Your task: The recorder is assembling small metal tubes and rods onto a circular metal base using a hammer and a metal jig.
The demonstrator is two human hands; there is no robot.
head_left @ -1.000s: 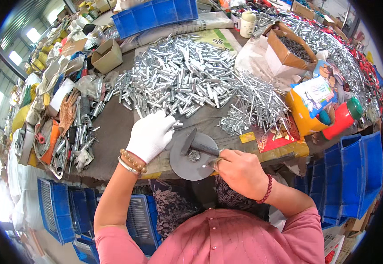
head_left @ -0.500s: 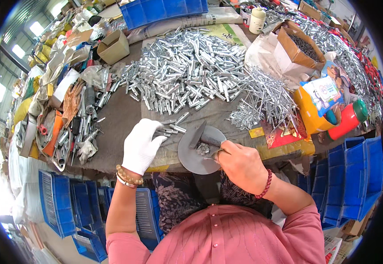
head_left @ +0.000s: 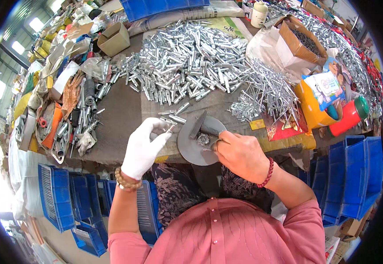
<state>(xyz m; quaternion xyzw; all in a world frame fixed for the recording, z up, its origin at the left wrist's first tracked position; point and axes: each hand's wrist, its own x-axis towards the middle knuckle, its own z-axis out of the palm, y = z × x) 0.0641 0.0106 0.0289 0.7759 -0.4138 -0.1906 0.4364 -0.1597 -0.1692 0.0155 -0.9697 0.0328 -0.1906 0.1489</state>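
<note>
My left hand (head_left: 140, 147), in a white glove, pinches a small shiny metal sleeve (head_left: 170, 129) between thumb and fingers. A few loose metal sleeves (head_left: 177, 119) lie just beyond its fingertips. My bare right hand (head_left: 246, 158) grips a hammer (head_left: 198, 125) by its short dark handle. The hammer's head rests over a round grey disc (head_left: 189, 149) at the table's near edge. On the disc, beside the hammer, sits a small lumpy metal piece (head_left: 203, 139). A thin bright bit shows near my right fingertips, too small to name.
A large heap of metal sleeves (head_left: 191, 61) covers the table's middle, with thin metal pins (head_left: 266, 92) to its right. Tools and rags (head_left: 72, 105) crowd the left. A cardboard box (head_left: 303, 42), yellow container (head_left: 308, 105) and red jar (head_left: 347, 116) stand right. Blue bins (head_left: 354, 180) flank my lap.
My left hand has drawn slightly back from the loose sleeves, and a small metal sleeve now shows in its fingers. My right hand stays on the hammer handle, almost unmoved.
</note>
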